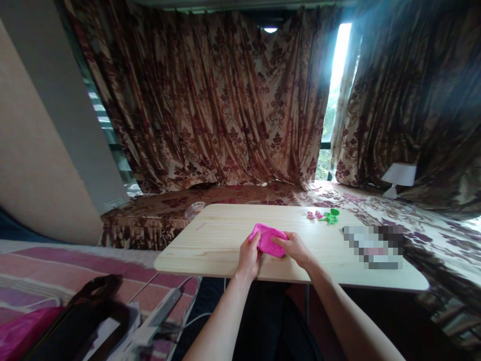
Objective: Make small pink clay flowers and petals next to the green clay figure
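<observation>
Head | both hands (249, 256) gripping pink slab (266, 238) | over pale table (210, 240) | green pieces (331, 217) near far edge

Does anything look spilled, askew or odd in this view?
No spill shows. The curtain sags at its top, near the middle, baring a bright spot, and pixelation at right masks part of the table. The pink piece between left hand and right hand shows no visible damage.
</observation>
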### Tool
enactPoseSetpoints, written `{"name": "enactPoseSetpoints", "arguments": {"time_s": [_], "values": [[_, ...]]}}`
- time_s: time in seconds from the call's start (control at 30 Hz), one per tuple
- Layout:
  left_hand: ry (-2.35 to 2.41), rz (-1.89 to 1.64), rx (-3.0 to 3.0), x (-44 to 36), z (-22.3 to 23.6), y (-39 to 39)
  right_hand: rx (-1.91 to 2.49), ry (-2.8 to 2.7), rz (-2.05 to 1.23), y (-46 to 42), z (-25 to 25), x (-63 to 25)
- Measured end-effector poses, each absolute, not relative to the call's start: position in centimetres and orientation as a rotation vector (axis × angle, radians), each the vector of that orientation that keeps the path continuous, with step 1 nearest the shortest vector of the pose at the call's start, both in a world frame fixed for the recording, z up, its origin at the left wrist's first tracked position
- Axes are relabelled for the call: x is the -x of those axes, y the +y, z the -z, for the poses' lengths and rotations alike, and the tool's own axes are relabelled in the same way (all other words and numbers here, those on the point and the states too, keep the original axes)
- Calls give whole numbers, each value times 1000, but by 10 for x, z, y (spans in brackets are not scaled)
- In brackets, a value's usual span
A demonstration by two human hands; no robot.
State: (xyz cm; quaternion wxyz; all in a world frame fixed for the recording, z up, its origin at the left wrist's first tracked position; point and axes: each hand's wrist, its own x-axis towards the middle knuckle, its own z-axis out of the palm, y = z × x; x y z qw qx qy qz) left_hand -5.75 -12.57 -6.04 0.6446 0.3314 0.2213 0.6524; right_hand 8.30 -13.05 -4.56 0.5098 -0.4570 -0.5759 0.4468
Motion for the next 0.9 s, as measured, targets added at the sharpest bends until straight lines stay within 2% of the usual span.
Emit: {"name": "enactPoseSetpoints", "arguments": {"time_s": [0.53, 0.9], "values": [[435, -1449, -685, 58, 50, -131, 1108, -1369, -1063, -128, 47, -88], [438, -1501, -489, 63, 62, -117, 1085, -1433, -1141, -134, 43, -85]]}}
